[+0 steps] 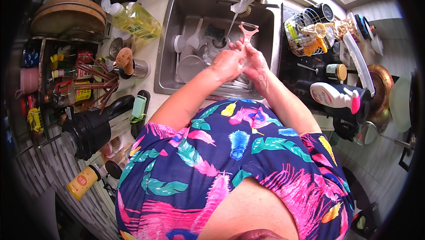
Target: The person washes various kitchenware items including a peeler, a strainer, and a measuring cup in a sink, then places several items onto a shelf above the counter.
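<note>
A pink Y-shaped peeler (248, 33) is held over the sink, its blade end pointing away from me. My left hand (228, 63) wraps the lower handle, fingers curled. Pressed against it, my right hand (255, 61) also grips the handle, most of which the fingers hide. Both hands look wet. A stream of water (235, 17) falls just left of the peeler's head. Below, the metal sink (160, 63) holds a white ladle-like utensil (194, 40), a round-rimmed vessel (191, 68) and a dark scouring pad (214, 32).
Left of the sink stand a yellow dish-soap bottle (137, 20), a utensil holder (142, 69) and a green-handled peeler or scraper (138, 107). On the right are a wire basket (292, 42), a small jar (335, 71) and a spray bottle (327, 95). A scrub brush (244, 10) hangs over the sink's back edge.
</note>
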`<state>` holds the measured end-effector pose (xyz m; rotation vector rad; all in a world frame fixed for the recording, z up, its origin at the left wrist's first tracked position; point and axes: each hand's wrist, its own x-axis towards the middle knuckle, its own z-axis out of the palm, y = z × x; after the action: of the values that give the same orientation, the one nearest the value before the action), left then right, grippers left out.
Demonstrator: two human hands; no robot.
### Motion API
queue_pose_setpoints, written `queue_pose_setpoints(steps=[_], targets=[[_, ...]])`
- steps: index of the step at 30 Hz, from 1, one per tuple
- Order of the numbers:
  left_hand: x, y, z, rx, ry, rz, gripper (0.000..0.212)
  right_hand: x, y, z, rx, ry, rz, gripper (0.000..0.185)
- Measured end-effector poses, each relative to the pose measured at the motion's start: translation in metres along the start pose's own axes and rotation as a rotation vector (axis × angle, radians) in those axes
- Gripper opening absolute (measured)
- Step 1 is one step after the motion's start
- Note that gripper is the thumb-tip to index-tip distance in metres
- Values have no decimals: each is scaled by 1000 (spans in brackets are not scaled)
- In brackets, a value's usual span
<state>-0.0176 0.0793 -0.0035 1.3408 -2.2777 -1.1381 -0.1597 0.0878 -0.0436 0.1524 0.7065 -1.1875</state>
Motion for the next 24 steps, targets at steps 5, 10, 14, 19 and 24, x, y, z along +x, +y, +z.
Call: queue_pose_setpoints(steps=[5,10,14,19,24], targets=[[-4,-17,-24,-164,264,-45,15,-10,-10,1,-158,-57,39,32],[13,-2,-28,-193,499,113,14,-10,-3,-3,-191,-176,27,35],[24,-3,4,-31,503,332,15,7,-2,-20,-80,-337,-21,24],[15,-14,26,-17,464,261,15,1,1,0,56,-233,6,21],[-3,-7,28,8,380,239,11,-1,9,3,-19,-82,-55,24]])
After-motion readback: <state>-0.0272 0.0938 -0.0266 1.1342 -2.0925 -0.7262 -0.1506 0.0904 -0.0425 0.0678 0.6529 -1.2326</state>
